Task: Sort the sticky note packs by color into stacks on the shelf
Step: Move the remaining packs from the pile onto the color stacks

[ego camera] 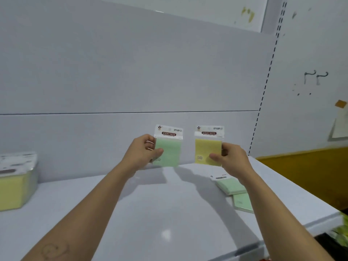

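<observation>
Pinching green sticky note pack [168,150] upright in left hand [141,152], yellow pack [207,147] in right hand [232,162]; thumbs on front, fingers curled behind. Both above shelf [160,213], near rear. Also there: yellow stack [14,189] far left, green packs [230,186] lying right.

Stack [15,189] left on shelf [160,213] (packs [231,185] right).

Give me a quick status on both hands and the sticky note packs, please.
Left hand grips upright green sticky note pack. Right hand grips upright yellow sticky note pack. Loose green packs lie right on white shelf, yellow stack left.
</observation>
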Available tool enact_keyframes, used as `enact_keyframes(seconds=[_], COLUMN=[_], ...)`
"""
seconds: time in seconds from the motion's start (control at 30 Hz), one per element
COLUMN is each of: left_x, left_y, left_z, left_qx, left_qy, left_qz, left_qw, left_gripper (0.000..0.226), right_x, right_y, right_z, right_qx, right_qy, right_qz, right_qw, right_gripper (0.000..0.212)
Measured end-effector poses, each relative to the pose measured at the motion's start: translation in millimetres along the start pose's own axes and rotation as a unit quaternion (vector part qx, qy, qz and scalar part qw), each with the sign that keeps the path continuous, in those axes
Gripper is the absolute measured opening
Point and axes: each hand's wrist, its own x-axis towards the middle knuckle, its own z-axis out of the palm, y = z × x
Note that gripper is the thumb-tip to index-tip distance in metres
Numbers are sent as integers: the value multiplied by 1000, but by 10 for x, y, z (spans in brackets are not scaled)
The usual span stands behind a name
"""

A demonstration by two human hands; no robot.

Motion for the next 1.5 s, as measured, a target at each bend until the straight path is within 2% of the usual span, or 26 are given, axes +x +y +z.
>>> enact_keyframes(seconds=[0.3,0.5,0.73,1.3,1.5], left_x=[-334,-645,-1008,-1411,-1516], left_y=[2,-12,-128,-629,-840], left_z=[-1079,-1719,-2310,-3905,-4294], left_qx=[28,52,63,77,72], left_qy=[117,192,248,246,233], left_qz=[-19,-29,-47,-77,-89], left_qw=[993,980,966,963,966], left_gripper=[26,24,24,24,24], right_x=[136,149,49,-583,-806], right_y=[-764,-1238,-1617,-2656,-2852], right_z=[764,1348,1945,3199,3580], right_qx=[70,105,120,108,102], right_qy=[-93,-157,-200,-244,-232], right_qz=[-71,-124,-159,-150,-127], right_qw=[991,974,959,952,959], right_gripper=[18,17,15,17,21])
